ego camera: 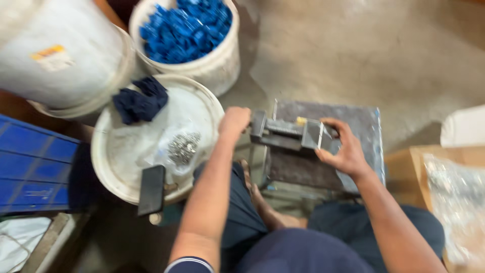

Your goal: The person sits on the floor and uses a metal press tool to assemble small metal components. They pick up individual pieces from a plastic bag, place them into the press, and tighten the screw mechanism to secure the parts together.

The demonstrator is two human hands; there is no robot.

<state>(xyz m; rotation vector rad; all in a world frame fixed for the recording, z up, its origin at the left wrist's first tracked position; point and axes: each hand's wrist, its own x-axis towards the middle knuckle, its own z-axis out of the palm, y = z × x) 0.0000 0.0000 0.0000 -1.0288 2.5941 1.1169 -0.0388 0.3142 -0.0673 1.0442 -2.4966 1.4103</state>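
- Closest to us are our own dark blue trousers (303, 250) and bare forearms; we sit low so the work lies within easy reach.
- Our left hand (234, 122) is closed in a fist on the left end of a small grey metal bench vise (285, 134), apparently on its handle.
- Our right hand (343, 147) is curled over the vise's right end, steadying it; whether it holds a part we cannot tell.
- The vise rests on a grey metal stand (361, 121) just ahead of our knees.
- Left, on a white bucket lid (121, 151), lie a clear bag of small silvery parts (183, 146), a dark blue rag (140, 99) and a black phone (151, 189).
- Beyond stands a white bucket of blue plastic pieces (184, 30).
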